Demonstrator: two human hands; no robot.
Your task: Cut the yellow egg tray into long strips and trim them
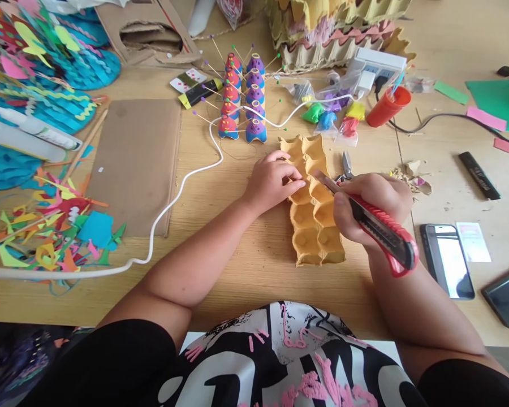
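Note:
A yellow egg carton piece (pixel 316 217), two cups wide, lies on the table in front of me. My left hand (pixel 275 180) holds it from the left, fingers curled over its upper cups. In my right hand (pixel 371 203) is a red box cutter (pixel 379 230), gripped along its handle. Its blade points up and left over the carton's middle ridge, close to my left fingertips. I cannot tell whether the blade touches the cardboard. Scissors (pixel 346 167) lie just right of the carton, partly hidden behind my right hand.
A white cable (pixel 186 180) crosses the table. Painted carton figures (pixel 255 97), clay bags (pixel 326 120), a red cup (pixel 389 105) and a power strip (pixel 379 61) stand beyond. Paper scraps (pixel 46 226) and a cardboard sheet (pixel 133 164) lie left, a phone (pixel 449 261) right.

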